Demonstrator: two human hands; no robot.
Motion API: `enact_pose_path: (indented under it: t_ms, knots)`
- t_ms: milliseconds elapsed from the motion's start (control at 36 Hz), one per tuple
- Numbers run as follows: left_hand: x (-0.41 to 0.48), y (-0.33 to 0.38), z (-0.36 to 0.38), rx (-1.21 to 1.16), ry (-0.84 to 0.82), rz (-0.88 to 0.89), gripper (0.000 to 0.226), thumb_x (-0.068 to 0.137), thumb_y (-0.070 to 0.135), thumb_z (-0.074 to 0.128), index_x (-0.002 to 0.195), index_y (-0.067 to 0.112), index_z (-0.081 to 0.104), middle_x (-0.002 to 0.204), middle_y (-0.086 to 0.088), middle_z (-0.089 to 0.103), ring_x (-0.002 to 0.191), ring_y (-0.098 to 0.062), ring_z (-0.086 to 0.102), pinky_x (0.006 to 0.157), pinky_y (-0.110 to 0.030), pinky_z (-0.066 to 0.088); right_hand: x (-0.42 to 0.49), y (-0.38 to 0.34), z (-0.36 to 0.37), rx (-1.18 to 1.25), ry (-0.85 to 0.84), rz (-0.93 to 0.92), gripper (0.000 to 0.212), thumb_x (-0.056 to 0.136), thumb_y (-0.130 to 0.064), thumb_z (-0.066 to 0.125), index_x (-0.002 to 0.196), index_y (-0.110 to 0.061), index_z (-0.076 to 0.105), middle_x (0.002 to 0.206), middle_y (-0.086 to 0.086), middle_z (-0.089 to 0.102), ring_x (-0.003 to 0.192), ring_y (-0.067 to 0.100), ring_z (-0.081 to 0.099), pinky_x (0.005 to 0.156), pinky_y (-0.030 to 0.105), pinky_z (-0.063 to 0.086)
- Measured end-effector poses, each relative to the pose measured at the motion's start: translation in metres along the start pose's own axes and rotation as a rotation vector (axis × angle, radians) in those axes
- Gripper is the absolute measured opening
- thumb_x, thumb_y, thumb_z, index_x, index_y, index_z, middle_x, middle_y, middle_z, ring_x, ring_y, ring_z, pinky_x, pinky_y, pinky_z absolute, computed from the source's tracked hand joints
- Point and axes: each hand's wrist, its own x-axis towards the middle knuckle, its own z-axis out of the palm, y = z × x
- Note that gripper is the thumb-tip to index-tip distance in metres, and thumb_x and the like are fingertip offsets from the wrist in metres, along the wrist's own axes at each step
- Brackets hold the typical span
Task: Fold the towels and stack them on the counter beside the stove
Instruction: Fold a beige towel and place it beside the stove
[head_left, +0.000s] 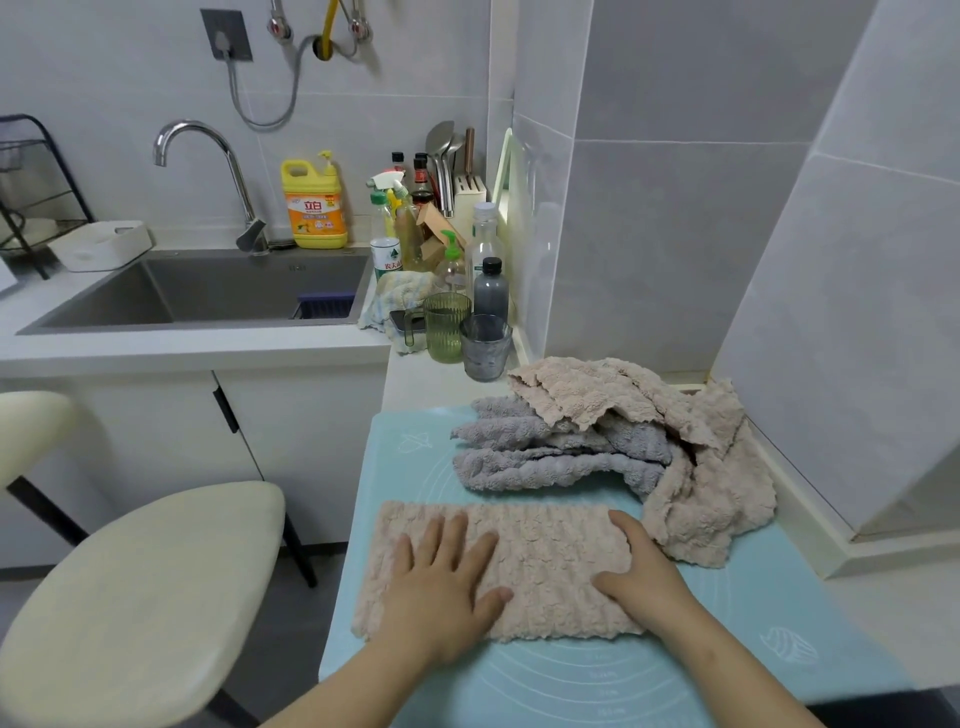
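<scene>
Both my left hand (441, 577) and my right hand (644, 566) lay flat on the folded beige towel (550, 551), which stretched across the near part of the teal mat (571, 686). The left one's fingers were straight and spread, the right one's were relaxed at the towel's right end, and neither gripped anything. Behind it, a grey towel (545, 457) and a crumpled beige towel (701, 467) lay heaped together, touching.
</scene>
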Motion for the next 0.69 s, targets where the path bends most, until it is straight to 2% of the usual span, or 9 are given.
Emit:
enact_pose_path:
  t_ms: [56, 111, 222, 306, 389, 444, 556, 611, 694]
  knots:
    - [-0.002, 0.002, -0.001, -0.033, 0.049, 0.050, 0.082, 0.069, 0.077, -0.014, 0.144, 0.044, -0.012, 0.154, 0.007, -0.023, 0.136, -0.014, -0.030, 0.111, -0.042, -0.019, -0.001, -0.001, 0.000, 0.025, 0.015, -0.004, 0.073, 0.085, -0.003, 0.057, 0.144, -0.028, 0.025, 0.149, 0.004, 0.033, 0.076, 0.012, 0.051, 0.061, 0.017, 0.041]
    - [-0.003, 0.002, 0.001, 0.015, -0.004, 0.059, 0.069, 0.084, 0.070, -0.001, 0.145, 0.041, -0.011, 0.155, 0.007, -0.021, 0.139, -0.015, -0.027, 0.112, -0.045, -0.019, -0.003, -0.003, 0.000, 0.055, 0.026, -0.001, 0.071, 0.085, 0.000, 0.056, 0.144, -0.026, 0.027, 0.150, 0.004, 0.031, 0.094, 0.018, 0.057, 0.073, 0.025, 0.046]
    - [0.000, 0.003, -0.004, -0.002, -0.056, 0.062, 0.059, 0.095, 0.059, 0.014, 0.148, 0.039, -0.004, 0.157, 0.006, -0.015, 0.144, -0.019, -0.020, 0.115, -0.047, -0.015, -0.005, -0.014, 0.001, 0.150, 0.034, 0.018, 0.067, 0.085, 0.004, 0.054, 0.142, -0.025, 0.031, 0.151, 0.008, 0.028, 0.119, 0.029, 0.050, 0.060, 0.016, 0.041]
    - [0.002, 0.000, -0.014, -0.151, 0.153, 0.034, 0.053, 0.098, 0.050, 0.019, 0.148, 0.035, 0.014, 0.158, 0.008, 0.007, 0.146, -0.016, 0.006, 0.118, -0.037, 0.005, -0.009, -0.031, 0.001, 0.198, 0.032, -0.021, 0.066, 0.086, 0.005, 0.053, 0.140, -0.027, 0.032, 0.150, 0.008, 0.028, 0.132, 0.021, 0.038, 0.065, 0.021, 0.043]
    - [0.002, -0.005, -0.028, -0.532, 0.333, -0.043, 0.042, 0.100, 0.036, 0.030, 0.140, 0.024, 0.036, 0.141, 0.003, 0.044, 0.127, -0.013, 0.043, 0.105, -0.027, 0.033, -0.011, -0.055, 0.006, 0.232, 0.001, -0.089, 0.065, 0.086, 0.004, 0.055, 0.138, -0.027, 0.033, 0.139, 0.005, 0.040, 0.112, 0.011, 0.049, 0.062, 0.015, 0.041]
    - [0.005, -0.007, -0.039, -0.820, 0.331, -0.130, 0.035, 0.100, 0.031, 0.033, 0.132, 0.020, 0.045, 0.122, 0.001, 0.058, 0.109, -0.017, 0.057, 0.096, -0.029, 0.042, -0.010, -0.070, 0.014, 0.270, -0.022, -0.115, 0.063, 0.085, 0.003, 0.057, 0.136, -0.026, 0.033, 0.114, -0.006, 0.049, 0.086, 0.002, 0.051, 0.058, 0.015, 0.042]
    - [0.008, -0.015, -0.066, -1.472, 0.202, -0.367, 0.049, 0.096, 0.055, 0.026, 0.110, 0.019, 0.056, 0.090, -0.007, 0.064, 0.075, -0.022, 0.063, 0.072, -0.034, 0.050, -0.010, -0.096, 0.039, 0.330, -0.097, -0.152, 0.064, 0.085, -0.001, 0.058, 0.138, -0.024, 0.029, 0.091, -0.008, 0.054, 0.082, 0.007, 0.054, 0.067, 0.021, 0.044]
    - [0.005, -0.024, -0.074, -1.646, 0.102, -0.403, 0.063, 0.088, 0.070, 0.017, 0.107, 0.023, 0.055, 0.088, -0.012, 0.064, 0.075, -0.025, 0.062, 0.066, -0.033, 0.049, -0.015, -0.106, 0.051, 0.357, -0.213, -0.144, 0.062, 0.088, -0.010, 0.058, 0.138, -0.027, 0.026, 0.085, -0.007, 0.062, 0.085, 0.011, 0.059, 0.066, 0.018, 0.044]
    - [0.004, -0.035, -0.075, -1.670, 0.071, -0.401, 0.069, 0.085, 0.074, 0.012, 0.119, 0.030, 0.053, 0.113, -0.010, 0.058, 0.103, -0.025, 0.055, 0.084, -0.035, 0.044, -0.018, -0.115, 0.061, 0.412, -0.297, -0.066, 0.047, 0.094, -0.026, 0.050, 0.136, -0.028, 0.029, 0.082, -0.002, 0.066, 0.063, 0.011, 0.057, 0.053, 0.019, 0.040]
